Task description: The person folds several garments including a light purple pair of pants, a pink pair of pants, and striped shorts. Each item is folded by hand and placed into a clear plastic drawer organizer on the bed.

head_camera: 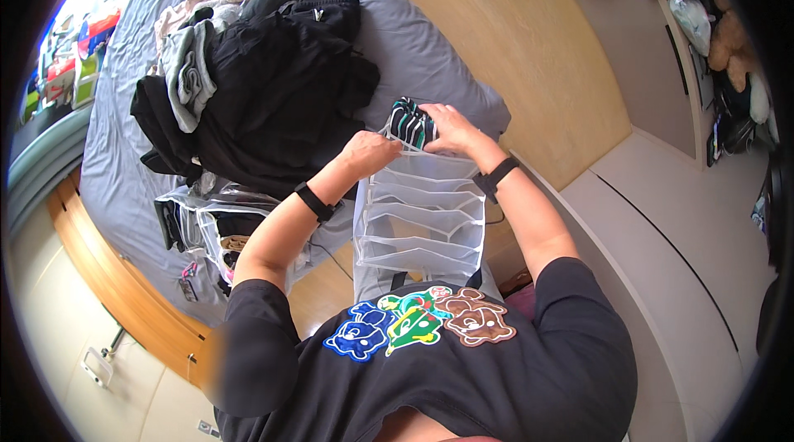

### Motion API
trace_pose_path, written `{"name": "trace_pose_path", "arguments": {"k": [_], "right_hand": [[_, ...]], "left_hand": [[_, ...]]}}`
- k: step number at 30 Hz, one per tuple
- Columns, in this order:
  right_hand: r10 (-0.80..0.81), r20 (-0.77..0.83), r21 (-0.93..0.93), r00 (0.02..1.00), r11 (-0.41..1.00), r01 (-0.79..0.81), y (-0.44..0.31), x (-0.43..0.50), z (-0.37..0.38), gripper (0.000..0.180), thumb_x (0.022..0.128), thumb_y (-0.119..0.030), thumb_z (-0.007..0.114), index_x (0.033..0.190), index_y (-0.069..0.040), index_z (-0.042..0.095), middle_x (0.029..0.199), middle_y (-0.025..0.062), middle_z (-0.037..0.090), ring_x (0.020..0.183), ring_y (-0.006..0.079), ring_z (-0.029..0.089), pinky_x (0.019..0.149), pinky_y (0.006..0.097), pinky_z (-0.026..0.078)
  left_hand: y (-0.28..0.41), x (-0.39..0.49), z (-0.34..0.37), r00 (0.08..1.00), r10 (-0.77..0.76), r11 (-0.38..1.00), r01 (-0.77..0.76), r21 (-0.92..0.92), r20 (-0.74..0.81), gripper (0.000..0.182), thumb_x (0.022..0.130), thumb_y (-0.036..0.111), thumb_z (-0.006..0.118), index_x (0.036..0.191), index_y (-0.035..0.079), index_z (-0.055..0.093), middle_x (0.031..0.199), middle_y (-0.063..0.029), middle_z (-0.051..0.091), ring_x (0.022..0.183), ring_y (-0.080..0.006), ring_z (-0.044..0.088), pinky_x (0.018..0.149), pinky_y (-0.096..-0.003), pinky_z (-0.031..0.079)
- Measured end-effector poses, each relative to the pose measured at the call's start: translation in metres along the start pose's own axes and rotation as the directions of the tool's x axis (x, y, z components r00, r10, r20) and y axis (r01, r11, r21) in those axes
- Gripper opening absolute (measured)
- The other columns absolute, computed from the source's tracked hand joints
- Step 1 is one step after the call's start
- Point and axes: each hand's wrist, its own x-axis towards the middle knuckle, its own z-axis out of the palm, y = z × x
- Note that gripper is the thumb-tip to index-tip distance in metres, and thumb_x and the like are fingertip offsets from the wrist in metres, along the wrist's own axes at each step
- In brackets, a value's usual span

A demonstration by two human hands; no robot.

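A white mesh storage organizer (425, 225) with several compartments rests on my lap. My left hand (372, 153) grips its rim by the far-end compartment, fingers closed on the edge. A folded garment (409, 126), striped black, green and white, stands partly inside that far compartment. My right hand (451, 129) holds the garment's right side, thumb near the organizer's rim and fingers over the top. The garment's lower part is hidden behind the mesh wall. The nearer compartments look empty.
A heap of dark clothes (279, 76) lies on the grey bed sheet (409, 26), with a folded grey garment (186, 79) on it. Another organizer (211, 219) with clothes inside sits on the bed at left. A grey cabinet (670, 243) stands at right.
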Motion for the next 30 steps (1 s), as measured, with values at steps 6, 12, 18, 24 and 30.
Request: {"name": "trace_pose_path", "arguments": {"k": [6,12,18,24,30], "right_hand": [[0.106,-0.264,0.100,0.959,0.992,-0.082,0.006,-0.005,-0.023,0.040,0.076,-0.032,0.081,0.110,-0.013,0.071,0.107,0.0106,0.071,0.099,0.0321,0.067,0.086,0.0401,0.054],[-0.169,0.386,0.160,0.907,0.980,0.115,0.003,0.003,0.002,0.021,0.080,-0.018,0.069,0.095,-0.008,0.079,0.087,0.0156,0.075,0.079,0.0322,0.073,0.074,0.0417,0.056],[-0.015,0.793,0.051,0.609,0.998,-0.041,0.024,0.012,0.041,0.048,0.091,-0.040,0.065,0.130,-0.013,0.067,0.121,0.0112,0.073,0.109,0.0291,0.069,0.090,0.0438,0.054],[0.223,0.826,0.136,0.517,0.812,-0.568,0.049,0.051,0.074,0.066,0.094,-0.066,0.054,0.146,-0.025,0.056,0.133,0.0178,0.067,0.120,0.0315,0.065,0.105,0.0430,0.047],[0.453,0.766,0.125,0.456,0.591,-0.797,0.057,0.094,0.085,0.100,0.079,-0.088,0.056,0.106,0.008,0.070,0.105,0.0264,0.073,0.100,0.0391,0.073,0.091,0.0454,0.056]], "left_hand": [[-0.006,0.008,-0.009,0.999,-0.050,0.998,0.050,-0.028,-0.011,0.023,0.098,0.032,0.060,0.089,0.011,0.065,0.075,-0.0129,0.069,0.076,-0.0341,0.071,0.068,-0.0471,0.055],[0.000,0.014,-0.007,0.998,0.044,0.995,-0.040,-0.091,0.034,0.019,0.098,0.030,0.059,0.097,0.014,0.070,0.087,-0.0092,0.073,0.087,-0.0306,0.072,0.075,-0.0442,0.056],[0.002,0.011,-0.004,0.997,0.061,0.994,-0.056,-0.092,0.051,0.017,0.095,0.026,0.061,0.092,0.012,0.069,0.087,-0.0088,0.072,0.089,-0.0303,0.071,0.078,-0.0433,0.056],[0.006,0.009,0.002,0.992,0.122,0.982,-0.126,-0.142,-0.037,0.016,0.094,0.026,0.064,0.090,0.010,0.068,0.088,-0.0087,0.071,0.093,-0.0296,0.070,0.080,-0.0434,0.056],[-0.008,0.014,0.011,0.986,0.082,0.976,-0.109,-0.188,-0.146,0.019,0.093,0.029,0.067,0.089,0.010,0.068,0.089,-0.0085,0.069,0.094,-0.0308,0.066,0.083,-0.0432,0.054]]}}
